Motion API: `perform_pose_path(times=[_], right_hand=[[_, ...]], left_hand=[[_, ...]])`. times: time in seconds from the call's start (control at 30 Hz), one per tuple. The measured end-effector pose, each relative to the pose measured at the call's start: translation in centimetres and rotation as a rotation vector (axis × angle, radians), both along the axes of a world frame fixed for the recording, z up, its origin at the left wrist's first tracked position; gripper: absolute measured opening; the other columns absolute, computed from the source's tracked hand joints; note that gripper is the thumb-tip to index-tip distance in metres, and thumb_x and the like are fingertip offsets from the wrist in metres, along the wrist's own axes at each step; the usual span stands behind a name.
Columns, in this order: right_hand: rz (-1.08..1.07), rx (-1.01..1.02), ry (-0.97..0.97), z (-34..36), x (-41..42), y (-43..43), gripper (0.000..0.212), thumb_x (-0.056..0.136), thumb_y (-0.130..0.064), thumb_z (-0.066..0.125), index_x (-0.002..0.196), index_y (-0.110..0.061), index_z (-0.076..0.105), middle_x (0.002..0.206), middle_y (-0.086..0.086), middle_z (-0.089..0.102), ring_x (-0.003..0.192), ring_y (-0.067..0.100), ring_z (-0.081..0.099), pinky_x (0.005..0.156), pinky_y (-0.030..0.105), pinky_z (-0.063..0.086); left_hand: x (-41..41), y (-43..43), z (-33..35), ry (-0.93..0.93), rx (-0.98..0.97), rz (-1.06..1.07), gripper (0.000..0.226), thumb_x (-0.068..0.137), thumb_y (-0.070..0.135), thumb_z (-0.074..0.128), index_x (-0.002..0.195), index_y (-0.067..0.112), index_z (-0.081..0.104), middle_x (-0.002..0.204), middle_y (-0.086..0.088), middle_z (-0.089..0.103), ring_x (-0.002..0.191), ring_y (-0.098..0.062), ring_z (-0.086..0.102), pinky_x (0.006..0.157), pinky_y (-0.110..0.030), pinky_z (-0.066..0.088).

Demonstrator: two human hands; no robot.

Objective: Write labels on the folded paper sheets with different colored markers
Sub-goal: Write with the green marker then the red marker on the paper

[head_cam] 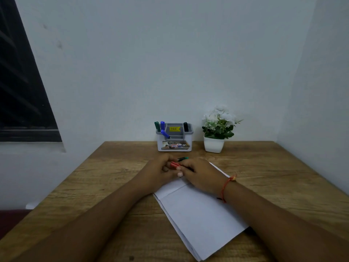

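A stack of folded white paper sheets lies on the wooden table in front of me, angled toward the lower right. My left hand and my right hand meet over the far end of the sheets. Between their fingers is a red marker; both hands curl round it. A green marker pokes out just behind the fingers, and which hand holds it I cannot tell. A red thread is tied round my right wrist.
A white and grey marker holder stands at the table's back edge with green, blue and black markers in it. A white pot of white flowers is to its right. Walls close the back and right; a dark window is at left.
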State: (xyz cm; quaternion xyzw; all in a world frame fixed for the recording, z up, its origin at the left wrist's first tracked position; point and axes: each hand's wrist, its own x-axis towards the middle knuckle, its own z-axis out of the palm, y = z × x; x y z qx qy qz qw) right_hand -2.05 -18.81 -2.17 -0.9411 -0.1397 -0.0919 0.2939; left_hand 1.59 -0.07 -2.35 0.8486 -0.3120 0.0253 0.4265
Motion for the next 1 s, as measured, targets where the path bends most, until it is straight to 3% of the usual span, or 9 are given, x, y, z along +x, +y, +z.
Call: perform_pose_path(times=[0.1, 0.27, 0.33, 0.4, 0.57, 0.7, 0.83, 1.0], right_hand=[[0.017, -0.022, -0.022, 0.1, 0.0, 0.3, 0.031, 0.101, -0.044, 0.048, 0.093, -0.025, 0.071, 0.076, -0.009, 0.063, 0.070, 0.005, 0.056, 0.063, 0.027, 0.040], [0.027, 0.005, -0.024, 0.2, -0.2, 0.6, 0.024, 0.101, -0.035, 0.053, 0.092, -0.022, 0.071, 0.085, -0.004, 0.071, 0.079, 0.010, 0.061, 0.067, 0.024, 0.044], [0.032, 0.014, -0.041, 0.4, -0.5, 0.8, 0.020, 0.101, -0.033, 0.053, 0.088, -0.028, 0.067, 0.080, -0.009, 0.065, 0.077, 0.009, 0.058, 0.063, 0.018, 0.040], [0.019, -0.035, -0.053, 0.7, -0.8, 1.1, 0.022, 0.103, -0.034, 0.050, 0.095, -0.023, 0.068, 0.081, -0.009, 0.061, 0.078, 0.009, 0.055, 0.058, 0.011, 0.033], [-0.058, -0.165, -0.015, 1.3, -1.5, 1.4, 0.031, 0.100, -0.045, 0.052, 0.110, -0.018, 0.063, 0.097, 0.004, 0.065, 0.073, 0.010, 0.047, 0.051, 0.017, 0.026], [-0.077, -0.200, 0.036, 1.3, -1.4, 1.6, 0.034, 0.094, -0.048, 0.061, 0.112, -0.019, 0.061, 0.098, -0.001, 0.062, 0.082, 0.012, 0.051, 0.058, 0.023, 0.034], [-0.066, -0.192, 0.068, 1.4, -1.4, 1.6, 0.035, 0.092, -0.045, 0.064, 0.116, -0.019, 0.062, 0.108, 0.000, 0.065, 0.095, 0.016, 0.057, 0.074, 0.030, 0.044], [-0.036, -0.183, 0.074, 1.5, -1.5, 1.5, 0.025, 0.092, -0.042, 0.065, 0.106, -0.021, 0.065, 0.095, -0.007, 0.062, 0.089, 0.011, 0.056, 0.068, 0.025, 0.040]], left_hand=[[-0.1, 0.0, 0.1, 0.043, -0.033, -0.002, 0.014, 0.095, 0.034, 0.058, 0.104, 0.025, 0.063, 0.089, 0.002, 0.070, 0.078, -0.008, 0.066, 0.070, -0.029, 0.055], [-0.4, -0.1, 0.4, 0.028, -0.022, 0.014, 0.017, 0.100, 0.024, 0.049, 0.092, 0.019, 0.063, 0.082, -0.002, 0.069, 0.069, -0.003, 0.064, 0.065, -0.019, 0.053], [-0.3, 0.0, 0.4, 0.038, -0.030, 0.025, 0.017, 0.100, 0.024, 0.049, 0.095, 0.016, 0.063, 0.083, -0.002, 0.070, 0.071, -0.005, 0.066, 0.065, -0.019, 0.054], [-0.2, 0.2, 0.6, 0.047, -0.028, 0.029, 0.017, 0.100, 0.025, 0.050, 0.096, 0.015, 0.064, 0.084, -0.002, 0.071, 0.074, -0.007, 0.067, 0.066, -0.018, 0.054], [0.2, 1.0, 1.2, -0.032, -0.037, 0.133, 0.016, 0.098, 0.023, 0.053, 0.094, 0.016, 0.067, 0.080, 0.006, 0.065, 0.071, 0.001, 0.060, 0.061, -0.012, 0.044], [1.5, 2.2, 1.0, -0.034, 0.026, 0.271, 0.012, 0.095, 0.029, 0.058, 0.094, 0.024, 0.068, 0.085, 0.008, 0.064, 0.082, -0.008, 0.057, 0.068, -0.024, 0.041], [2.1, 2.8, 0.8, -0.021, 0.039, 0.355, 0.007, 0.090, 0.029, 0.066, 0.093, 0.023, 0.067, 0.087, 0.006, 0.065, 0.083, -0.010, 0.057, 0.066, -0.023, 0.042], [2.0, 2.9, 0.7, -0.037, 0.109, 0.353, 0.014, 0.081, 0.021, 0.077, 0.091, 0.021, 0.066, 0.090, 0.005, 0.063, 0.082, -0.009, 0.055, 0.063, -0.019, 0.040]])
